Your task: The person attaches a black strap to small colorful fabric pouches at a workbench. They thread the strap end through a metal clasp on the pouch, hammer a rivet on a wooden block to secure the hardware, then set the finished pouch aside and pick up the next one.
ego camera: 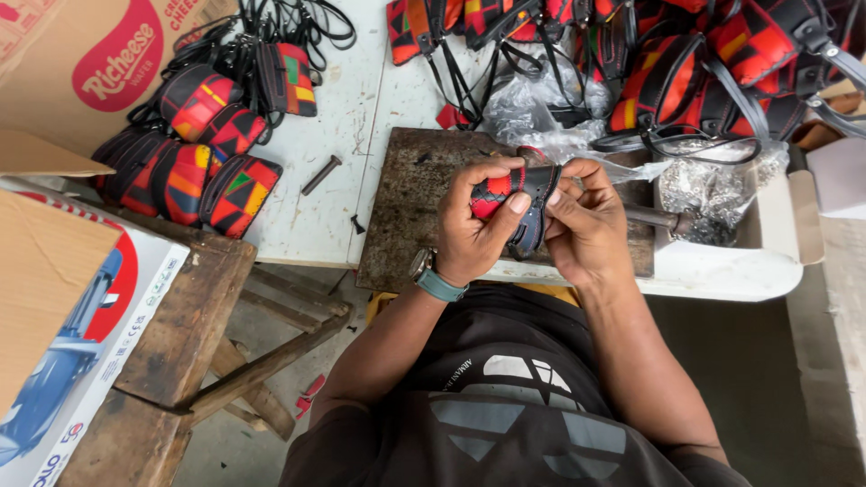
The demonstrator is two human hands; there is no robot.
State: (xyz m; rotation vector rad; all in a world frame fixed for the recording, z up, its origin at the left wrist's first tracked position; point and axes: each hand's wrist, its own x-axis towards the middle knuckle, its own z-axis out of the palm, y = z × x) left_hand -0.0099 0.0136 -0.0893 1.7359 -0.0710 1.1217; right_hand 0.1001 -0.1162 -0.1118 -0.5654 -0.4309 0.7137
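Both hands hold one small pouch [516, 194] of red and black woven pattern with a dark leather edge, just above a dark worn metal slab [410, 207]. My left hand [478, 225], with a wristwatch, wraps the pouch's left side, thumb across its front. Fingers of my right hand [586, 225] pinch the pouch's dark right edge. A hammer [663, 219] lies on the slab just behind my right hand, partly hidden.
Several finished red, black and yellow pouches [194, 158] with black straps lie at the left of the white table [325, 117]; more are piled at the top right [713, 63]. A clear bag of metal fittings [713, 185], a punch [321, 175], cardboard boxes [77, 63] and a wooden bench [180, 334] surround me.
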